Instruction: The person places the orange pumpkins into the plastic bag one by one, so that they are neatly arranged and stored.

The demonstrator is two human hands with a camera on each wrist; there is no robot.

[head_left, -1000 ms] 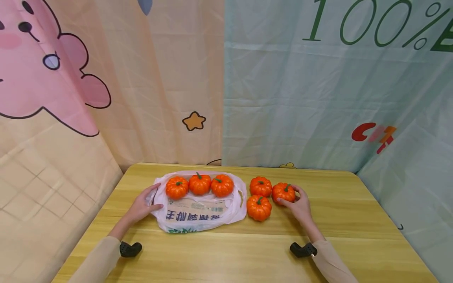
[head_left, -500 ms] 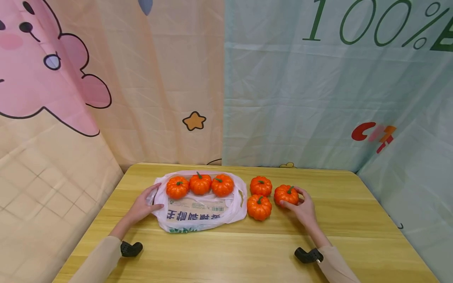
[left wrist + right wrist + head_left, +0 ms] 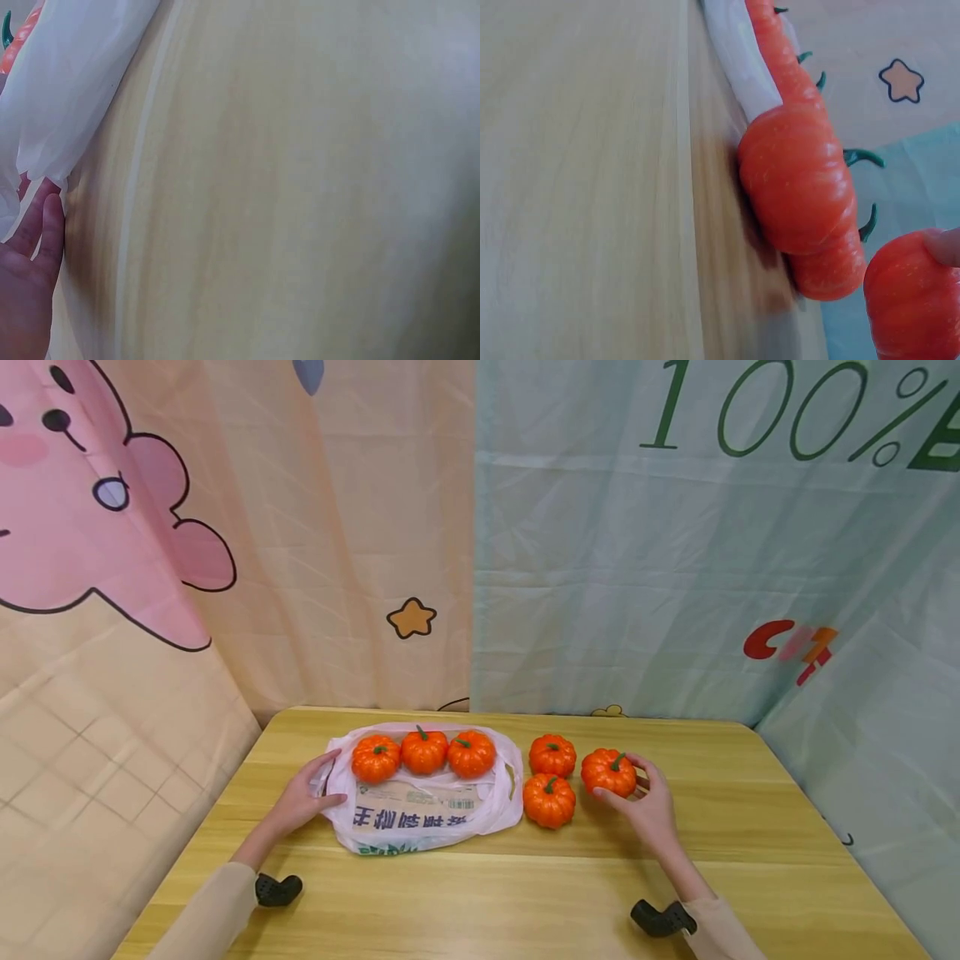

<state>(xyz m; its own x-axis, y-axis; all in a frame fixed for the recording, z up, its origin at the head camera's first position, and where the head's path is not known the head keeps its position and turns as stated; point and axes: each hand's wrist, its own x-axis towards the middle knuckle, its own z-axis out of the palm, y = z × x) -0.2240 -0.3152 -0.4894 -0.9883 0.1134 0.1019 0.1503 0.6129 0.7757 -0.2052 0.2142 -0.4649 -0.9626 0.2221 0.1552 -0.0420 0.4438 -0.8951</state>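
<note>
A small orange toy pumpkin (image 3: 606, 771) with a green stem is in my right hand (image 3: 651, 802), which grips it from its right side. In the right wrist view this pumpkin (image 3: 911, 300) appears raised off the table, with one fingertip (image 3: 946, 247) on it. My left hand (image 3: 303, 792) rests at the left edge of a white plastic bag (image 3: 498, 802), thumb and fingers spread against it. The left wrist view shows the fingers partly behind the bag's plastic (image 3: 71, 82). Several pumpkins (image 3: 423, 751) sit in a row in the bag's mouth.
Two more pumpkins, a rear one (image 3: 552, 755) and a front one (image 3: 550, 801), stand between the bag and my right hand. The wooden table (image 3: 465, 902) reaches back to a printed cloth wall (image 3: 360, 527). Black wrist devices, such as this one (image 3: 278, 890), are on both forearms.
My right hand has drawn its pumpkin slightly to the right, apart from the other two, and up a little. The left hand and the bag have stayed in place.
</note>
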